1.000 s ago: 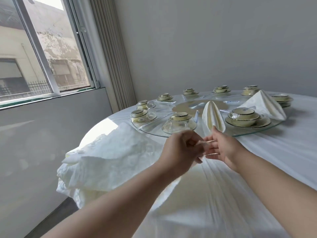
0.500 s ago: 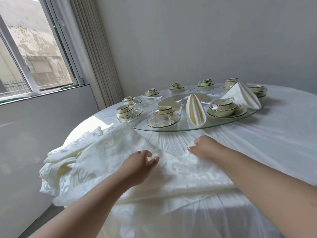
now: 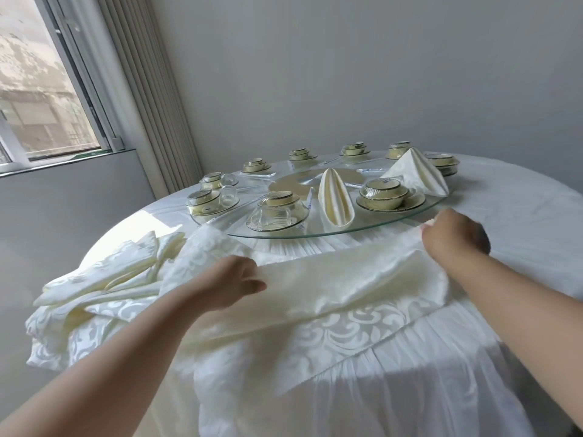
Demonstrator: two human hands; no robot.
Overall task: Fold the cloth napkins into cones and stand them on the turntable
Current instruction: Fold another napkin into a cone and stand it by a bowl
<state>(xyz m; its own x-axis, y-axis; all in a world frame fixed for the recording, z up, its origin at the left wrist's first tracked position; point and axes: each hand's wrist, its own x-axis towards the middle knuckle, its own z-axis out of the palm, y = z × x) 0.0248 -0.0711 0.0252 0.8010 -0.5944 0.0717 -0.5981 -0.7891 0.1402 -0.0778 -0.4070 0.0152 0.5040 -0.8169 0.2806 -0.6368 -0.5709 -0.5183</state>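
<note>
A cream damask napkin (image 3: 340,279) lies spread across the near table edge, its far half folded back toward me. My left hand (image 3: 227,282) pinches the fold at its left end. My right hand (image 3: 454,238) grips the napkin's far right corner. Beyond them sits the glass turntable (image 3: 372,227). Two folded napkins stand on it: a narrow cone (image 3: 335,197) near the front and a wider one (image 3: 416,175) at the right.
A heap of loose napkins (image 3: 104,285) lies at the table's left edge. Wrapped bowl-and-plate sets (image 3: 383,197) and small glasses (image 3: 227,195) ring the turntable. The round table wears a white cloth (image 3: 520,222). Window and vertical blinds stand left.
My hands were together in front of the turntable, then dropped onto a napkin. Now they are wide apart, holding it by its fold and corner. The view has tilted down.
</note>
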